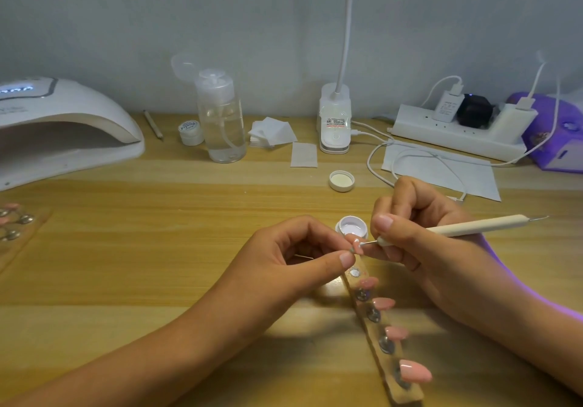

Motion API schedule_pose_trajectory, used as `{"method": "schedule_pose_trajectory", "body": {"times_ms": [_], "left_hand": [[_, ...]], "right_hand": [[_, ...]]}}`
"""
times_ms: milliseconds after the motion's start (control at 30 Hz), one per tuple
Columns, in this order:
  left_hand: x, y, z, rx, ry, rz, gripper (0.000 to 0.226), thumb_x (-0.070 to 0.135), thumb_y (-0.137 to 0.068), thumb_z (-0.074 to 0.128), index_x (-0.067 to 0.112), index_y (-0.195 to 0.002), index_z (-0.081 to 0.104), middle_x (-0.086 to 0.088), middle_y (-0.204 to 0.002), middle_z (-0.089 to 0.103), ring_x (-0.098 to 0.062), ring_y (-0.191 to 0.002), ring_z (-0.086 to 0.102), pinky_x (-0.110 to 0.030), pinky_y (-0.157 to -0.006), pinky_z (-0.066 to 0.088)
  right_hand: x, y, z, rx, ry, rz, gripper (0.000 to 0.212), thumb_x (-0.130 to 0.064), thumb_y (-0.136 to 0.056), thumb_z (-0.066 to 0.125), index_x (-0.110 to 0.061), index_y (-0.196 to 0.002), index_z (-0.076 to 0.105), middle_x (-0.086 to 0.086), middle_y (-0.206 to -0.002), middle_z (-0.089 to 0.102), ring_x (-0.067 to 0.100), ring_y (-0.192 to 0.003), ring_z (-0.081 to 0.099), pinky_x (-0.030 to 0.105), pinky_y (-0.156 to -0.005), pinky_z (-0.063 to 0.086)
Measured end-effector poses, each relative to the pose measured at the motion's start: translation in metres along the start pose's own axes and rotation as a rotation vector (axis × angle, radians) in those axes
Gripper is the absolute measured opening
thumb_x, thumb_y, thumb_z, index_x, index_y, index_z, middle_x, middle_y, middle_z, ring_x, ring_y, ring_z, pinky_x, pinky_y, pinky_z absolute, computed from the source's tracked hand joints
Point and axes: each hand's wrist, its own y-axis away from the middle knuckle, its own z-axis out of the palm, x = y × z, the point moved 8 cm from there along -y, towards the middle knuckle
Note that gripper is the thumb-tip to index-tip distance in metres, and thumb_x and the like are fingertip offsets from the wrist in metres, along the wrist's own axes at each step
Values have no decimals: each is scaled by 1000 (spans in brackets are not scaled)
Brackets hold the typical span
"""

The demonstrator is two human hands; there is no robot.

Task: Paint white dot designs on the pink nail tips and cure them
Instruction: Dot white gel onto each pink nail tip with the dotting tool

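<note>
curing lamp (63,116) left | paint pot (353,226) behind nail strip (378,327) | cap (341,181) behind paint pot | power strip (457,135) right

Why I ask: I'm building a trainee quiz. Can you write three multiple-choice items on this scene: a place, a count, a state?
1. Where stands the open white gel pot? A. just beyond the left hand and right hand B. inside the lamp C. on the power strip
2. How many pink nail tips sit on the holder strip nearer than both hands? A. two B. four C. seven
3. The right hand is: A. flat on the desk B. gripping the dotting pen C. lifting a lid
1 A, it stands just behind them; 2 B, four show there; 3 B, it curls round the pen.
</note>
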Motion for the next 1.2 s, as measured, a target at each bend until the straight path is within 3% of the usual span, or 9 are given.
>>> {"method": "schedule_pose_trajectory", "body": {"times_ms": [1200], "left_hand": [[1, 1, 0, -2, 11, -9, 5, 18, -75, 71, 22, -76, 71, 7, -85, 73, -4, -80, 63, -13, -73, 48]], "right_hand": [[-2, 1, -2, 49, -44, 28, 16, -19, -74, 69, -22, -63, 57, -3, -62, 54, 4, -57, 56, 27, -65, 56]]}}
